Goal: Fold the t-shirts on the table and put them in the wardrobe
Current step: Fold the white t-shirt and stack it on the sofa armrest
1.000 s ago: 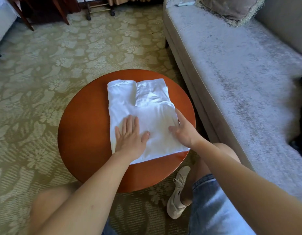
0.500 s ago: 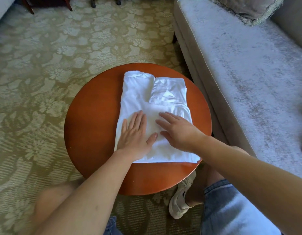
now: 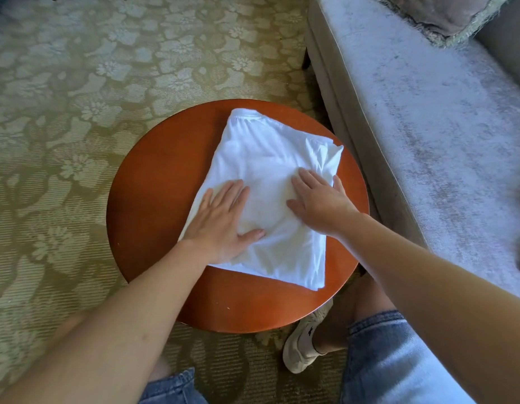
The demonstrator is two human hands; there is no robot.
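- White fabric: a folded t-shirt (image 3: 270,164) lies across the round wooden table (image 3: 148,205), reaching from centre toward the 12 o'clock rim.
- Pressed flat on its 6 o'clock half, the left hand (image 3: 221,220) and right hand (image 3: 320,205) keep fingers straight, gripping nothing.
- It looks light, limp and crease-prone, so it is probably best lifted with palms under the 9 and 3 o'clock edges.
- Count: one t-shirt, one table, two hands.

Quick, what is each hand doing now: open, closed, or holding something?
Left hand: open, flat on the white t-shirt.
Right hand: open, fingers straight, pressing the same shirt.
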